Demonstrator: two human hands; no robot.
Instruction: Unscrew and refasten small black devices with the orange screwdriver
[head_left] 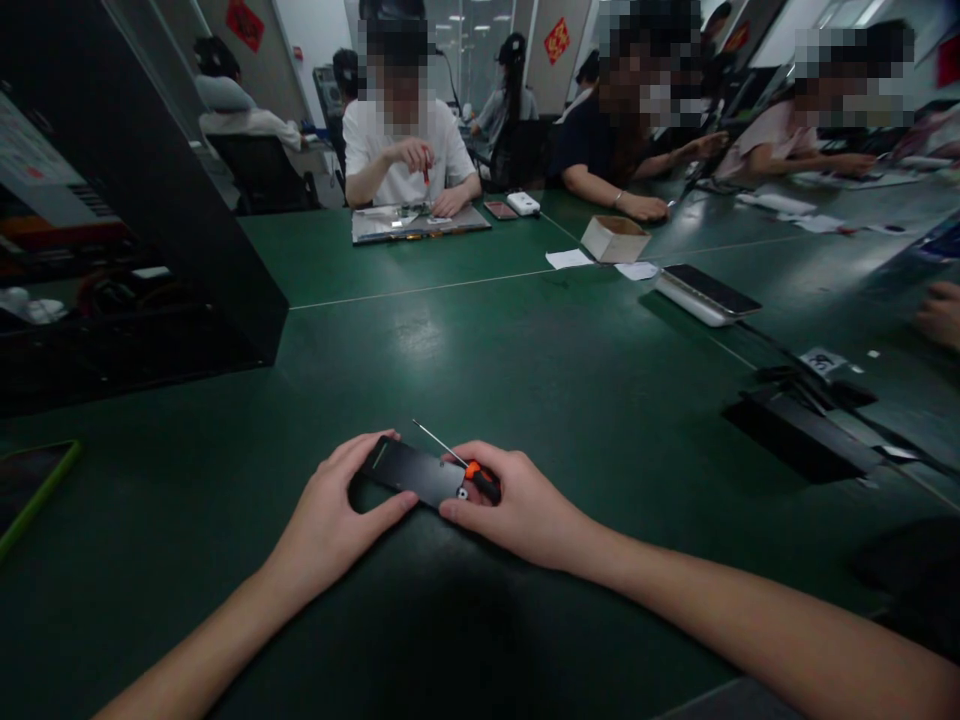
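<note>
Between both hands, low over the green table, is a flat black device point(412, 472) with a glossy face and a small round ring-like part near its right end. My left hand point(339, 505) grips its left end, thumb along the near edge and fingers at the far edge. At the right end, my right hand point(521, 505) pinches the device with its thumb in front. That same hand also holds a screwdriver point(483, 482) with an orange and black handle, its thin shaft pointing away to the upper left over the device. The right end is partly hidden by my fingers.
A black shelf unit point(247, 330) stands at left, above a green-edged tablet-like item point(37, 485). To the right lie a dark flat box point(802, 435), cables and a white device point(694, 302). A small open box point(615, 240) sits farther back. Across the table, several people work.
</note>
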